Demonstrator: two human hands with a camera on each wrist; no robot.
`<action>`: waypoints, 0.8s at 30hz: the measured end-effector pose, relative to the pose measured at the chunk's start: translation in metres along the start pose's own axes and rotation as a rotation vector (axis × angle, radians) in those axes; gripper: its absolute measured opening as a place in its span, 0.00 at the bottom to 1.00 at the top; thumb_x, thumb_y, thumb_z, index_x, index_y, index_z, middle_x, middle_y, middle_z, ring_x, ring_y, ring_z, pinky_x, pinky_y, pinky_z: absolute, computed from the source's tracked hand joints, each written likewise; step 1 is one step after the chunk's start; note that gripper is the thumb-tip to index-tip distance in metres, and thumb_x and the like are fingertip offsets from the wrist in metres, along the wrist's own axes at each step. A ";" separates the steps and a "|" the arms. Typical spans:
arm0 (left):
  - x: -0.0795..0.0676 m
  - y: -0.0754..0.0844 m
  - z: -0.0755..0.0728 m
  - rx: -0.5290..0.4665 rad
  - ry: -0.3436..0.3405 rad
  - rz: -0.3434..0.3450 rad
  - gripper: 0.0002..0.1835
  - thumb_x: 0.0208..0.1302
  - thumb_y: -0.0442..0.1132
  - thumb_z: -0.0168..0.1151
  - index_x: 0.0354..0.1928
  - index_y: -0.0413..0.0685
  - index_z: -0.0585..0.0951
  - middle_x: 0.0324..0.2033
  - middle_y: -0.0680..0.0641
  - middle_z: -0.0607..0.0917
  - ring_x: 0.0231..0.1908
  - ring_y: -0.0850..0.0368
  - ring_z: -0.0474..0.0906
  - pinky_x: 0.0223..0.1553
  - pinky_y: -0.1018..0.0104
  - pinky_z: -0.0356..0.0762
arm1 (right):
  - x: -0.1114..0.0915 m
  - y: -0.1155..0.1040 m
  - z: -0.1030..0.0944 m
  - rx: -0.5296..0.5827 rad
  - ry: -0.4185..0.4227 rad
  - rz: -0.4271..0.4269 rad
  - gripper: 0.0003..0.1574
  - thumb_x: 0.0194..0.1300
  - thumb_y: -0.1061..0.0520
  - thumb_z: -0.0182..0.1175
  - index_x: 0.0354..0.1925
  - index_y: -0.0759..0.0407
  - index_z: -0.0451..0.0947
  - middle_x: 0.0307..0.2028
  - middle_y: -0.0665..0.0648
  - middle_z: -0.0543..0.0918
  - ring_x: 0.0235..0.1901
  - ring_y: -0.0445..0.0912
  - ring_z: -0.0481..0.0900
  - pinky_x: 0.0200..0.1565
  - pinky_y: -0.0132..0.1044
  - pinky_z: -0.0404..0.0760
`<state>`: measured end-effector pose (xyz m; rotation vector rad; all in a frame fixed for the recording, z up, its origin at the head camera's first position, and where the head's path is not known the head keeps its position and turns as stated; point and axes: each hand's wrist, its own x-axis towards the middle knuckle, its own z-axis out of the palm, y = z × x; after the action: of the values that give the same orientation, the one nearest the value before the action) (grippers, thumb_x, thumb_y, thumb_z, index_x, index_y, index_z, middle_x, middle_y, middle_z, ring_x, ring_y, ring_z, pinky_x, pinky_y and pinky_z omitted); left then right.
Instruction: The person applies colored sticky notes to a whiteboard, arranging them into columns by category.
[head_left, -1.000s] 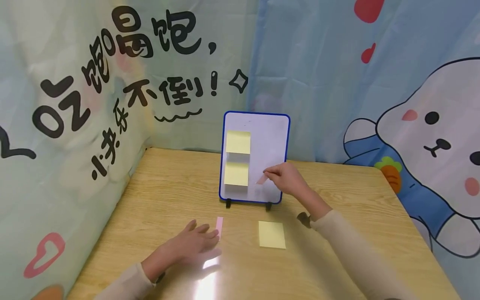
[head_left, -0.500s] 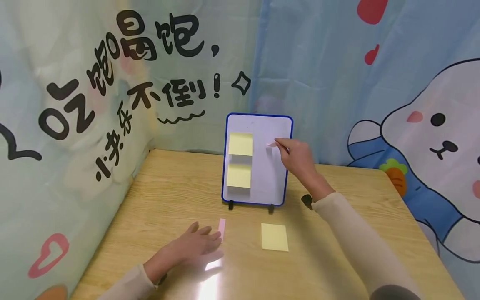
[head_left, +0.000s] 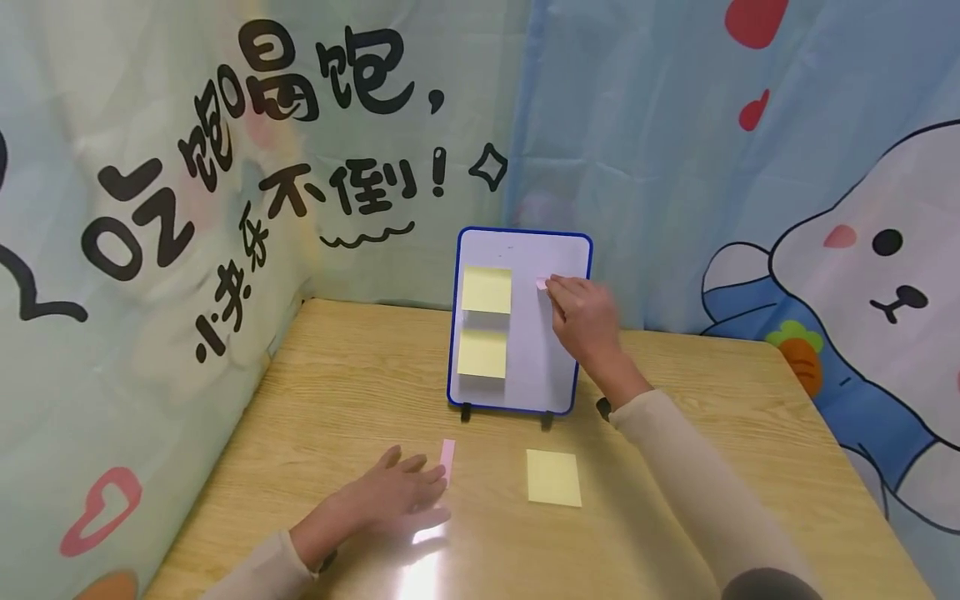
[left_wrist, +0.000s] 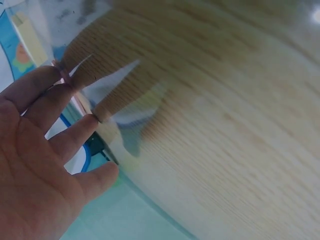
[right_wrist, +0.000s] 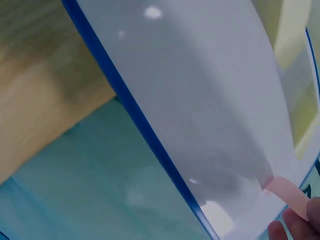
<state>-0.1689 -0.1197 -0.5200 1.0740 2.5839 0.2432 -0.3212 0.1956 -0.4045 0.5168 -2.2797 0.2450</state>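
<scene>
A small whiteboard (head_left: 528,383) with a blue frame stands upright on the table. Two yellow sticky notes, an upper one (head_left: 487,290) and a lower one (head_left: 482,354), are on its left half. On its upper right side my right hand (head_left: 588,321) pinches one end of a pink sticky strip (right_wrist: 287,194); the strip bends, its far end touching the board. My left hand (head_left: 393,492) is spread low over the table, fingers apart, its fingertips at a second pink strip (head_left: 447,457). Whether they touch that strip I cannot tell.
A yellow sticky note (head_left: 553,479) lies on the wooden table (head_left: 360,350) in front of the board. Black feet (head_left: 547,421) support the board. Printed curtains (head_left: 622,167) enclose the table's back and sides.
My right hand has risen along the whiteboard with the pink strip, from the lower part to the upper right side. The left hand stays in place. The head view has shifted slightly.
</scene>
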 end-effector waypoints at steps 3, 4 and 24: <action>0.000 0.000 -0.001 0.003 0.002 0.001 0.36 0.73 0.68 0.33 0.73 0.57 0.67 0.74 0.53 0.64 0.74 0.41 0.57 0.72 0.35 0.46 | -0.006 -0.002 0.003 0.005 -0.031 0.011 0.13 0.68 0.61 0.61 0.47 0.64 0.86 0.44 0.61 0.89 0.42 0.57 0.86 0.44 0.51 0.84; 0.000 0.000 -0.001 0.002 0.002 0.002 0.36 0.73 0.68 0.33 0.72 0.57 0.67 0.74 0.53 0.64 0.74 0.41 0.57 0.72 0.34 0.46 | -0.008 -0.003 0.003 0.014 -0.039 0.018 0.13 0.68 0.60 0.61 0.47 0.64 0.86 0.43 0.61 0.89 0.42 0.57 0.87 0.44 0.51 0.84; 0.003 0.000 -0.001 0.039 0.047 0.034 0.34 0.73 0.66 0.38 0.69 0.54 0.72 0.71 0.51 0.69 0.73 0.43 0.61 0.71 0.34 0.48 | -0.019 -0.002 0.008 0.074 -0.115 0.006 0.12 0.67 0.61 0.61 0.46 0.64 0.86 0.44 0.61 0.89 0.45 0.57 0.86 0.50 0.53 0.82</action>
<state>-0.1713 -0.1174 -0.5198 1.1403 2.6231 0.2298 -0.3137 0.1967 -0.4238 0.5752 -2.3907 0.3108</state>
